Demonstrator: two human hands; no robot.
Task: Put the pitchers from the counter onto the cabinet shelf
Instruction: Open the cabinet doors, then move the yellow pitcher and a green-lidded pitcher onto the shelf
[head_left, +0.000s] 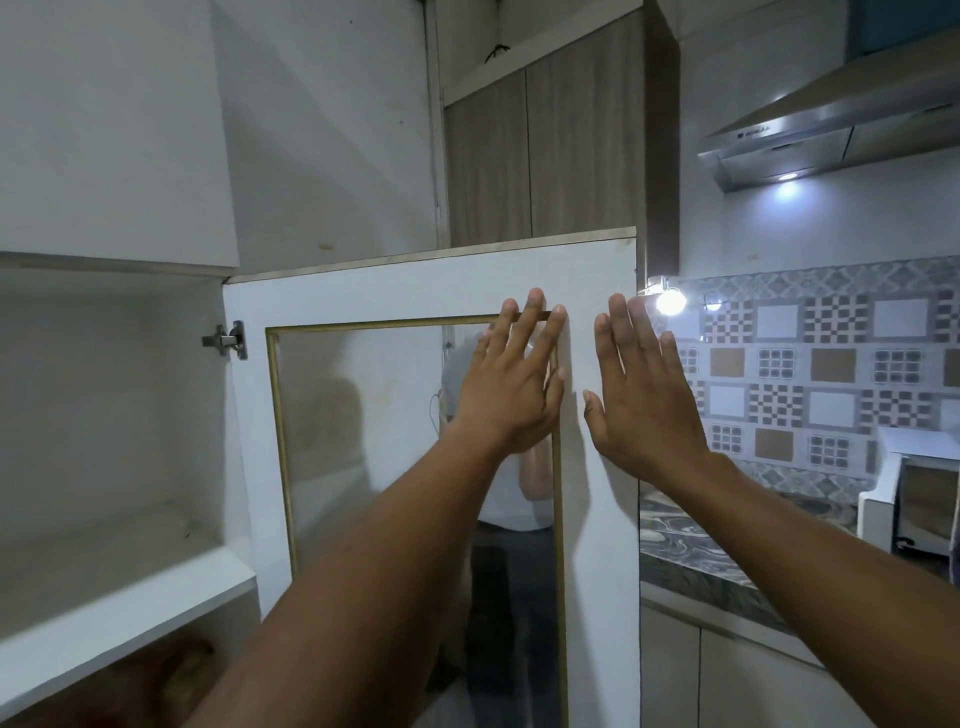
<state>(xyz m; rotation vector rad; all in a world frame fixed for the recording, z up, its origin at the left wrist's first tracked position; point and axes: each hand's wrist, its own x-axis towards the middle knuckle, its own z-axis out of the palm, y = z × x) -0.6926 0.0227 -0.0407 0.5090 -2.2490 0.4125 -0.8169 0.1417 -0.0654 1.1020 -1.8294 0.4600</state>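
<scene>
A white cabinet door (395, 291) with a glass pane stands swung open in front of me. My left hand (511, 379) lies flat with spread fingers on the upper right corner of the pane's wooden trim. My right hand (641, 395) is flat and open beside it, at the door's right edge. Neither hand holds anything. To the left, the open cabinet shows a white shelf (119, 608) with nothing standing on its visible part. No pitcher is in view.
A marbled counter (691, 551) runs along the right under a patterned tile wall, with a white oven (919, 499) on it. A steel range hood (831, 130) hangs at the upper right. Wooden upper cabinets (535, 156) are behind the door. Something brown (156, 675) lies under the shelf.
</scene>
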